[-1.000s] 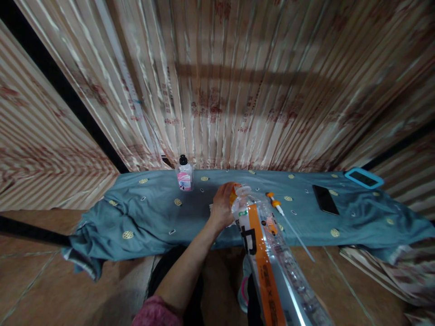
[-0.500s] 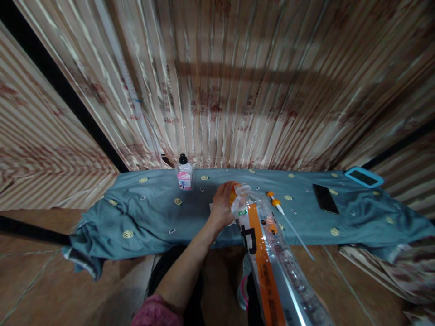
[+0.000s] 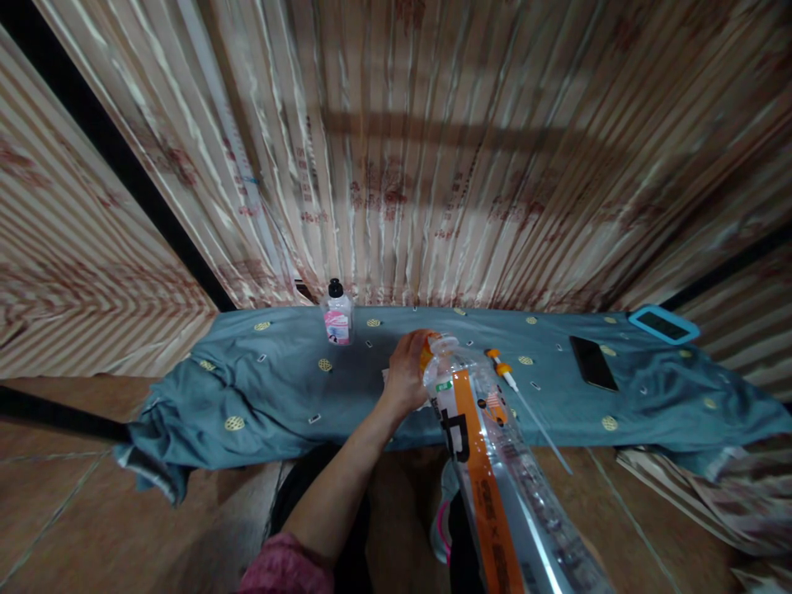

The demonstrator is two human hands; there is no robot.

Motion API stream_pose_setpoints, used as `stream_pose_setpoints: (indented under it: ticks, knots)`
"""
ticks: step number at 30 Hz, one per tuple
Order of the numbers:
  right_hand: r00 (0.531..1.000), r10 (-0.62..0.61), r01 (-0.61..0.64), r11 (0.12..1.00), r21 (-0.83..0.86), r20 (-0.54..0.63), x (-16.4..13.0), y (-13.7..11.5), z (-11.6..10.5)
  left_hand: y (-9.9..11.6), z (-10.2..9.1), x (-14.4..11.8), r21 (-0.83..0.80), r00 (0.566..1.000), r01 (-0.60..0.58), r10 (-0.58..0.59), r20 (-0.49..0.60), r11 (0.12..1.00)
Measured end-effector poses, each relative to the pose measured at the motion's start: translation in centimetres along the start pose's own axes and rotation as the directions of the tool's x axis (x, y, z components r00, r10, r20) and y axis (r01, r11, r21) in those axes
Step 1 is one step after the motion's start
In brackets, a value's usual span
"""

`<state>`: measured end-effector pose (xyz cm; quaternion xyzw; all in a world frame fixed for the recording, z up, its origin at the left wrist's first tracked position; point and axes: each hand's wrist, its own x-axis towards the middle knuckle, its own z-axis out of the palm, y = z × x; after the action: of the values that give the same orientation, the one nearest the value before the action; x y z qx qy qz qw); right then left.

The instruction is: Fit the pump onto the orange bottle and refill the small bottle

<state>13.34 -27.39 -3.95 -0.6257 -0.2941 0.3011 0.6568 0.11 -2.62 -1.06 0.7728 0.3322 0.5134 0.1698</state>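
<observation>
My left hand (image 3: 408, 371) is closed round a small orange thing (image 3: 426, 356), mostly hidden by the fingers, above the cloth-covered bench. Against it rests the neck of a large clear plastic bottle (image 3: 483, 462) with an orange and silver label. That bottle is tilted, its mouth low and its body rising towards me at the lower right. My right hand is almost wholly hidden behind the bottle, its fingers out of sight. Just right of the bottle's neck, a pump top (image 3: 502, 369) with orange parts and a long pale tube lies on the cloth.
A small clear bottle (image 3: 337, 318) with a pink label and black cap stands at the back left. To the right lie a black phone (image 3: 592, 363) and a blue-framed device (image 3: 664, 324). The blue-green cloth (image 3: 278, 388) hangs over the bench edge; a striped curtain (image 3: 396, 165) closes off the back.
Hardly anything differs. The view has shifted very slightly, and the large bottle and my left hand keep their places.
</observation>
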Motion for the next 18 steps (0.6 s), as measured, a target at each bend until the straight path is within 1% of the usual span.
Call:
stream_pose_setpoints:
  ticks: [2,4,9,13,15,18]
  knots:
    - [1.0,-0.023,0.023,1.0,0.004,0.001,1.3,0.9,-0.6,0.0,0.0,0.0,-0.003,1.0,-0.007,0.007,-0.007,1.0]
    - [0.999,-0.032,0.032,0.999,0.005,0.014,2.0,1.7,-1.2,0.0,0.0,0.0,-0.003,1.0,-0.004,0.004,-0.005,1.0]
    - [0.998,-0.039,0.039,0.999,0.009,0.055,2.7,3.5,-2.4,0.1,-0.1,0.0,-0.01,1.0,0.013,-0.013,0.004,1.0]
    - [0.996,-0.038,0.037,0.999,0.013,0.075,3.4,3.9,-2.5,0.0,-0.1,0.0,-0.004,1.0,-0.006,0.006,-0.004,1.0]
    - [0.997,-0.024,0.024,1.0,0.01,0.07,2.9,3.6,-2.2,-0.1,-0.1,0.0,0.001,1.0,-0.015,0.015,-0.007,1.0]
    - [0.999,0.007,-0.007,1.0,-0.004,0.044,0.8,2.3,-1.3,-0.1,0.0,-0.1,0.003,1.0,-0.002,0.002,0.007,1.0]
